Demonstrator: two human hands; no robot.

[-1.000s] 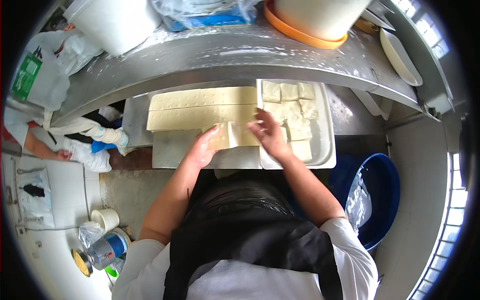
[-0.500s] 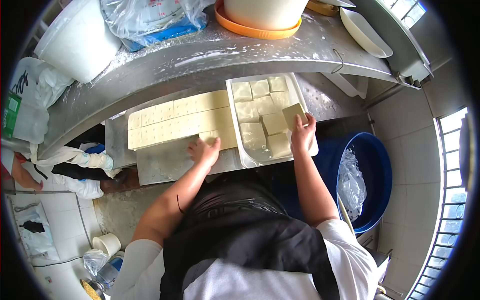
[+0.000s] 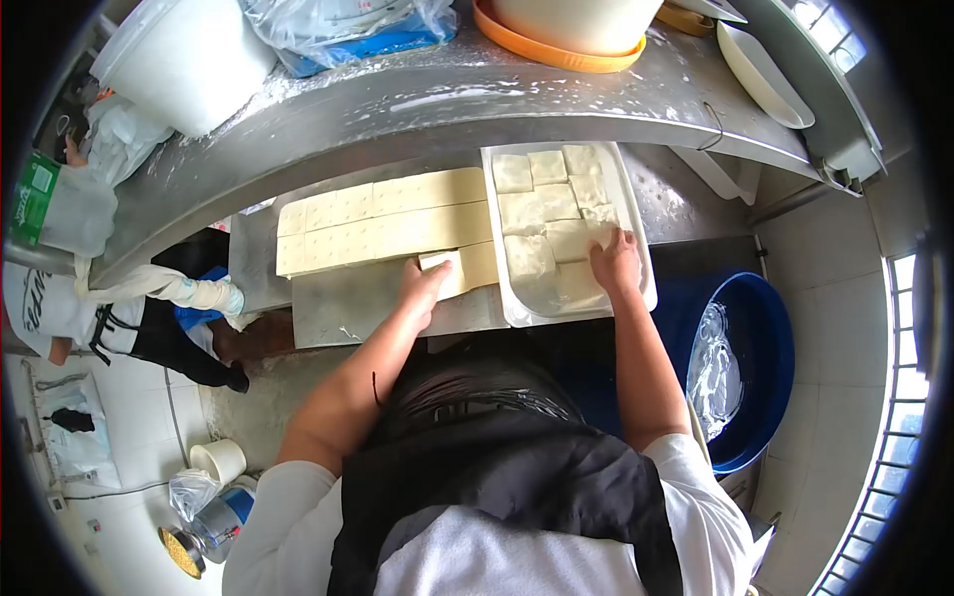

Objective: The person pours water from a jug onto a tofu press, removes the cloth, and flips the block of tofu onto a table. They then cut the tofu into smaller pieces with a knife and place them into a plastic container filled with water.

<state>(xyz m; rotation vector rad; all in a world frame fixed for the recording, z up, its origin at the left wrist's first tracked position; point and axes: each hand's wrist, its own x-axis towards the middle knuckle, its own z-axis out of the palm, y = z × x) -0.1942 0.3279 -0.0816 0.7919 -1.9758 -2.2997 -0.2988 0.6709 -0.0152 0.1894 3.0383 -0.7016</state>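
Pale tofu blocks (image 3: 383, 216) lie in scored rows on a metal surface. My left hand (image 3: 425, 293) is closed on the corner of a tofu block (image 3: 434, 262) at the front of the rows, thumb and fingers around its end. To the right, a white plastic tub (image 3: 649, 283) holds several tofu pieces (image 3: 532, 260) in some liquid. Down inside the tub's right side, my right hand (image 3: 618, 266) has its fingers curled at a tofu piece (image 3: 596, 230); the fingers partly hide that piece.
A floury metal shelf (image 3: 556, 94) crosses above the work surface, carrying a white bucket (image 3: 194, 70) and a bagged blue item (image 3: 368, 40). A blue barrel (image 3: 780, 382) with clear plastic inside stands at right. Another person (image 3: 164, 338) is at the left.
My right hand has lowered a tofu piece from above the tub into it. My left hand has shifted to the end of a front tofu block. Another person has come further into view.
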